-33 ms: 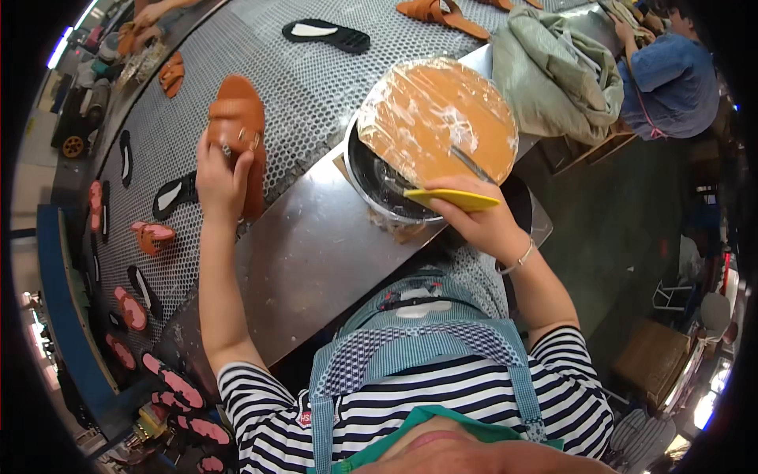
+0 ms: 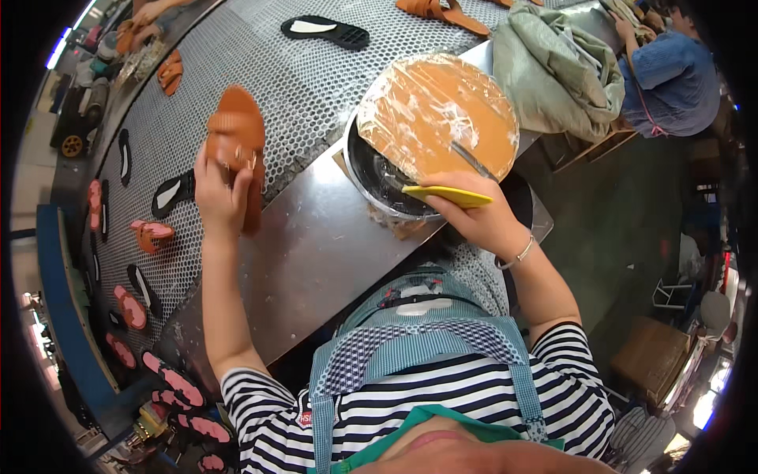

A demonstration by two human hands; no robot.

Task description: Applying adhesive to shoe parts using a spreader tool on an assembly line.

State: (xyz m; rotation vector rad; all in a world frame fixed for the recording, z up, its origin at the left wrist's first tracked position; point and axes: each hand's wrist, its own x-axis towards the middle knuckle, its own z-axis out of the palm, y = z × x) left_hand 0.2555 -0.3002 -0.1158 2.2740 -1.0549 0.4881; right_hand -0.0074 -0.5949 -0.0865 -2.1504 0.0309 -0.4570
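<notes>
A tan strapped sandal [image 2: 238, 118] is in my left hand [image 2: 221, 186], the fingers wrapped round its straps above the mesh surface. My right hand [image 2: 474, 209] grips a thin, flat yellow piece [image 2: 450, 195] with a pointed end, possibly a scraper. It hovers at the near edge of a round tan disc [image 2: 430, 118] covered in wrinkled clear film. The disc partly covers a pale-rimmed tub [image 2: 352, 170] with a dark inside. A slim grey tool [image 2: 471, 160] lies across the disc, its lower end hidden by my right hand; I cannot tell whether the fingers touch it.
A metal ledge [image 2: 316, 237] edges the perforated mesh belt [image 2: 292, 87]. Black soles [image 2: 328, 31], other tan sandals [image 2: 442, 16] and pink-lined ones [image 2: 130, 308] lie about. A grey-green cloth sack [image 2: 557, 71] sits right of the tub, near a co-worker in blue [image 2: 671, 79].
The sandal in my left hand has come slightly toward me and looks blurred. My right hand, with the yellow piece, has shifted slightly left and away from me.
</notes>
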